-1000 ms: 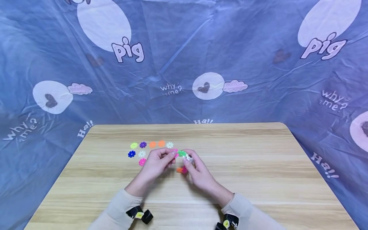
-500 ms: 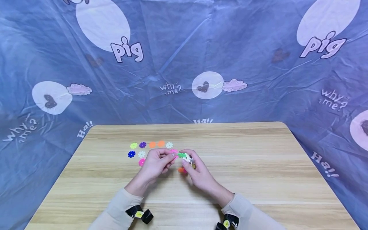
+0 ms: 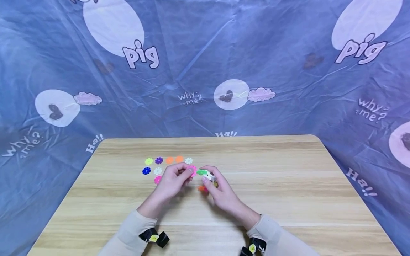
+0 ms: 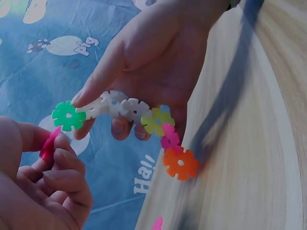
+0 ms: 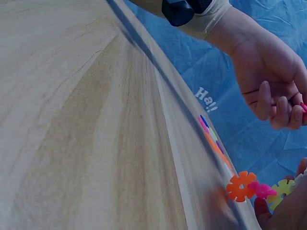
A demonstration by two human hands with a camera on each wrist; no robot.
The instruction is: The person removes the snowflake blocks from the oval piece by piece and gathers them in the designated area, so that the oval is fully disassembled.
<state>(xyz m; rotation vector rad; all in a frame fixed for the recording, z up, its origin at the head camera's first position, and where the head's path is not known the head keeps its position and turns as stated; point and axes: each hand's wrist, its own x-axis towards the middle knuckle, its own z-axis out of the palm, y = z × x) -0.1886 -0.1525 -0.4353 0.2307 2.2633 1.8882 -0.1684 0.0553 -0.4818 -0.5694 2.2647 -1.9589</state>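
My left hand (image 3: 173,180) pinches a pink snowflake disc (image 4: 50,143) between thumb and fingertips. In the left wrist view that disc stands nearly edge-on, just below a green notched disc (image 4: 68,116). The green one ends a chain of interlocked snowflake discs, which my right hand (image 3: 221,188) grips near the green end with thumb and fingers. Along the chain come white discs (image 4: 115,102), a yellow disc (image 4: 157,121), a pink one (image 4: 170,137) and, hanging at the far end, an orange disc (image 4: 181,163). Head view: a small gap separates the left hand's disc from the green one.
Loose snowflake discs lie in rows on the wooden table (image 3: 272,177), beyond and left of my hands: yellow-green (image 3: 148,161), purple (image 3: 158,160), orange (image 3: 179,159), white (image 3: 189,161), blue (image 3: 146,171) and pink (image 3: 158,179). A blue printed cloth (image 3: 205,117) hangs behind.
The pink disc in my left hand has drawn slightly left from the green disc and turned its face more toward the head camera. The green disc has tilted flatter; my right hand stays nearly still.
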